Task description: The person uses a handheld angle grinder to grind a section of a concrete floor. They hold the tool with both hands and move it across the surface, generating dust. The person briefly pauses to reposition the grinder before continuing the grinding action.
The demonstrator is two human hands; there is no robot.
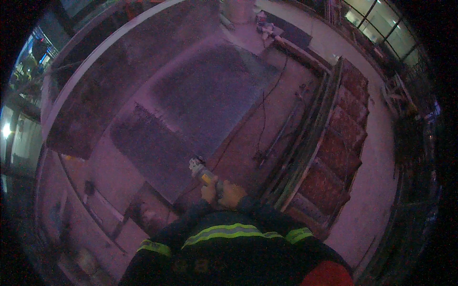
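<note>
Both my hands are closed round an angle grinder (206,177) with a yellow mark on its body. My left hand (208,194) wraps the body closer to the head, and my right hand (232,194) grips it farther back on the right. The grinder's head points away from me at the near edge of a dark flat sheet (205,95); whether the disc touches it I cannot tell. Beside it on the left lies a second dark patch or sheet (148,140), with a ragged pale line between the two.
A thin cable (265,109) runs along the sheet's right side. Farther right stand long rails (298,152) and a rusty ribbed metal piece (336,143). Another tool-like object (264,24) lies at the far end. A curved pale edge (102,47) bounds the left. The light is dim.
</note>
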